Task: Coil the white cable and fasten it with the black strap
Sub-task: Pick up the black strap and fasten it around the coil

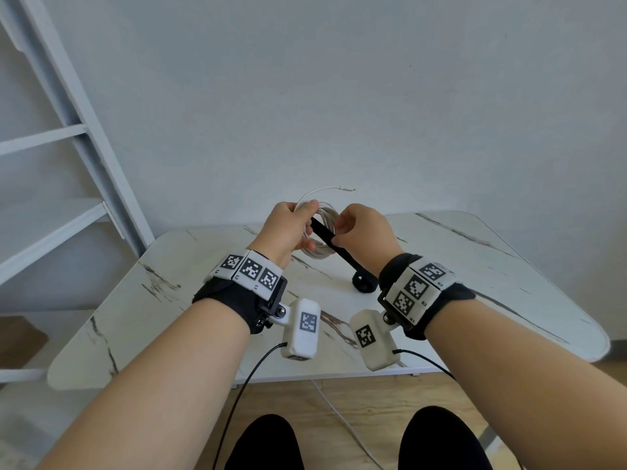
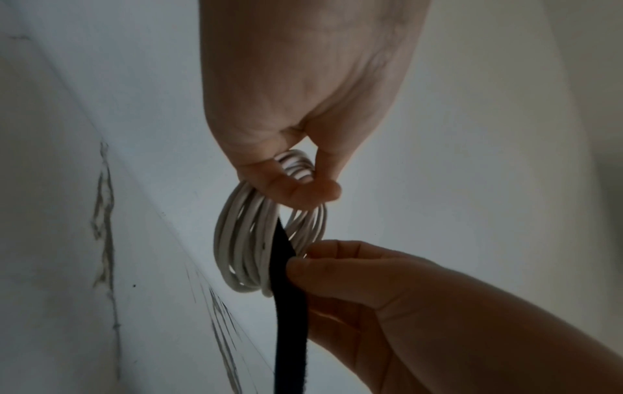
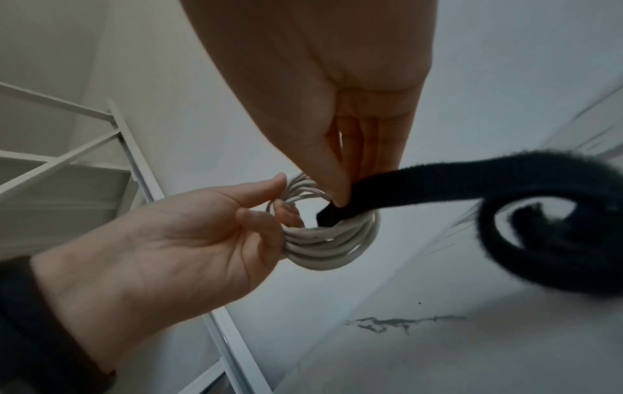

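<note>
The white cable (image 1: 322, 249) is wound into a coil of several loops, held in the air above the table's far side. My left hand (image 1: 291, 228) grips the coil (image 2: 242, 240) at its left side, thumb and fingers curled round the loops. One plug end (image 1: 346, 189) sticks out above the coil. The black strap (image 1: 334, 244) runs across the front of the coil (image 3: 330, 245). My right hand (image 1: 359, 232) pinches the strap (image 3: 404, 186) close to its tip against the loops. The strap's (image 2: 290, 320) long tail hangs toward me and curls into a roll (image 1: 364, 283) at its end.
A white marble-pattern table (image 1: 203, 300) lies under both hands. A white ladder-like shelf frame (image 1: 78, 130) leans at the left against the wall. Thin black leads run from the wrist cameras toward my knees (image 1: 268, 442). A wooden floor shows below the table edge.
</note>
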